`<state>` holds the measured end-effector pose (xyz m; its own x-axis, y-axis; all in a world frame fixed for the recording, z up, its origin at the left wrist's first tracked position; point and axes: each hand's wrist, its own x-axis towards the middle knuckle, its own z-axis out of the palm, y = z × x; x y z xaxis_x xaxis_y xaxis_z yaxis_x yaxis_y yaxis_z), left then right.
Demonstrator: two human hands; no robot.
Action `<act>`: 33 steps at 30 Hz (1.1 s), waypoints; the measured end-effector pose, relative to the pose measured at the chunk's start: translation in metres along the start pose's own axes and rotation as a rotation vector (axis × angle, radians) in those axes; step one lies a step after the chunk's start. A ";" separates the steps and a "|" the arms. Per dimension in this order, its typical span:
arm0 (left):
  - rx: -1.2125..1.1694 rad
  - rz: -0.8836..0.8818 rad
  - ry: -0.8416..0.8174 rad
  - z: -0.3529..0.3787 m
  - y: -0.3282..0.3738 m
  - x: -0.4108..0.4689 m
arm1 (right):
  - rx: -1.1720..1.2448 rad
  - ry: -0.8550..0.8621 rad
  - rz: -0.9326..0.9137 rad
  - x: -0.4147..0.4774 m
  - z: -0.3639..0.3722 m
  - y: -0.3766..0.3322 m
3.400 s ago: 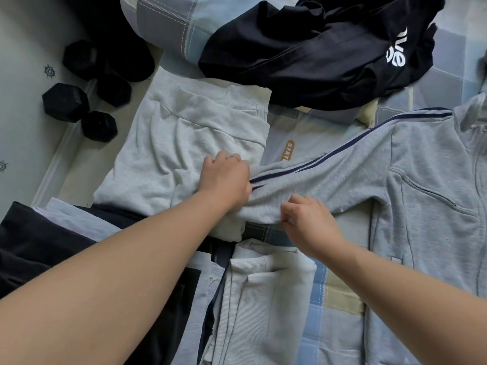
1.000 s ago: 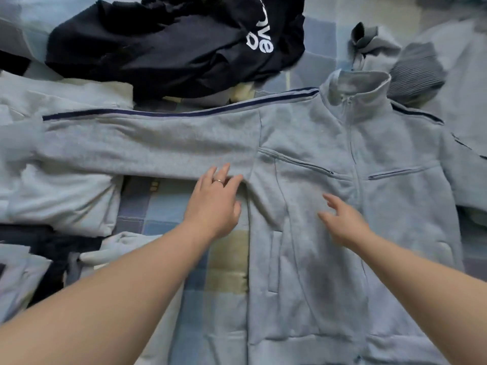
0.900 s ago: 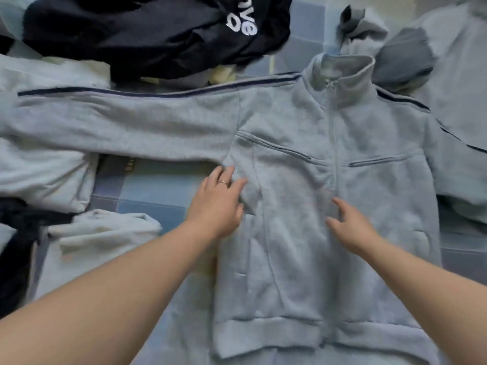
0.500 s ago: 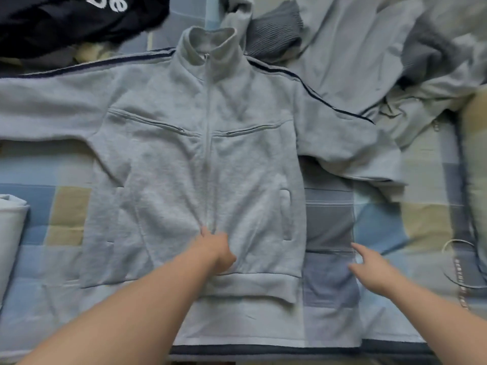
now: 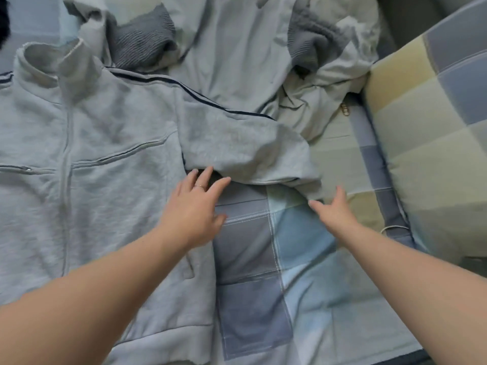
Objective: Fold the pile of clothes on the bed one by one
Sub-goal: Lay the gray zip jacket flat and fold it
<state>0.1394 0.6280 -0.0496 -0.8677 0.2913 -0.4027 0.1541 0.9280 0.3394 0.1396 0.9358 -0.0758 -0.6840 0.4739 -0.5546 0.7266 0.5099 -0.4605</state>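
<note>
Now grey zip jacket (image 5: 105, 180) lies flat, front up, on the bed's checked sheet (image 5: 303, 259), its sleeve (image 5: 245, 154) bunched out to the right, with the crumpled pale clothes pile (image 5: 237, 61) just behind it. My left hand (image 5: 195, 206) rests on the jacket's side edge, grip wide, fingers straight, tips at the underarm below the sleeve. My right hand (image 5: 334, 209) is over the sheet, grip wide too, holding nothing, fingertips at the sleeve's lower end; can't tell if touching.

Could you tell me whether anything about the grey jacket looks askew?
Yes, the grey jacket lies flat, but the sleeve ahead of the left hand and right hand is bunched and doubled under itself.
</note>
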 end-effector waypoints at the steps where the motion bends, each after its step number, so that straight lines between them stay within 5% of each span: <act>1: 0.033 0.007 0.047 0.005 0.010 0.016 | 0.107 0.017 0.045 0.022 -0.001 -0.001; 5: 0.125 0.008 0.120 0.025 0.042 0.068 | 0.371 -0.141 0.174 0.080 0.002 -0.007; 9: 0.172 -0.027 0.054 0.037 0.053 0.093 | 0.331 -0.223 -0.005 0.096 0.012 0.002; 17: 0.148 -0.096 0.017 0.037 0.094 0.117 | 0.072 0.321 -0.273 0.104 -0.122 0.007; 21: 0.208 -0.094 0.101 0.051 0.120 0.137 | -0.089 0.393 -0.332 0.109 -0.148 0.004; 23: 0.238 -0.084 0.145 0.061 0.126 0.146 | -0.075 0.371 -0.301 0.115 -0.143 0.005; 28: 0.312 -0.075 0.193 0.068 0.106 0.169 | 0.489 0.150 -0.009 0.132 -0.126 0.005; 33: 0.328 -0.028 0.227 0.064 0.087 0.177 | 0.622 0.109 0.128 0.148 -0.116 0.012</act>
<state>0.0294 0.7751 -0.1459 -0.9503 0.2407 -0.1975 0.2403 0.9703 0.0264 0.0391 1.0951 -0.0833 -0.5684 0.5904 -0.5730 0.6821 -0.0512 -0.7294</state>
